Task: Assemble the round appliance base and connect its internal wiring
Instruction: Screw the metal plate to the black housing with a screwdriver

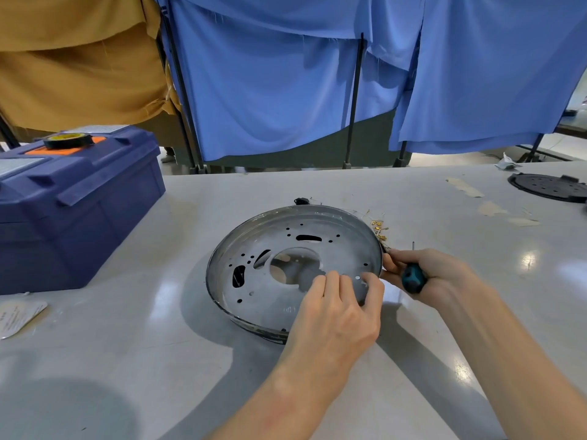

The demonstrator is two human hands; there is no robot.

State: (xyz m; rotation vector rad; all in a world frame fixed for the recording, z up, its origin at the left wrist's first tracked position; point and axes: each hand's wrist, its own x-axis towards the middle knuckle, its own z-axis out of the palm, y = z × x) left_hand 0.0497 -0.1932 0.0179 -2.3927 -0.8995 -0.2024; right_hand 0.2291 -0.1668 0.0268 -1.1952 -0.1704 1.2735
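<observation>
The round metal base lies open side up on the white table, punched with several holes and a large central opening. My left hand reaches over its near right part, fingers curled, thumb and forefinger pinching a small metal piece against the plate. My right hand sits just outside the right rim and grips a screwdriver with a teal and black handle, its shaft pointing at the rim. Thin wires with gold terminals lie behind the right rim.
A blue toolbox stands at the left with a roll of black tape on its lid. A black round plate lies at the far right. A paper label rests near the left edge. Blue curtains hang behind.
</observation>
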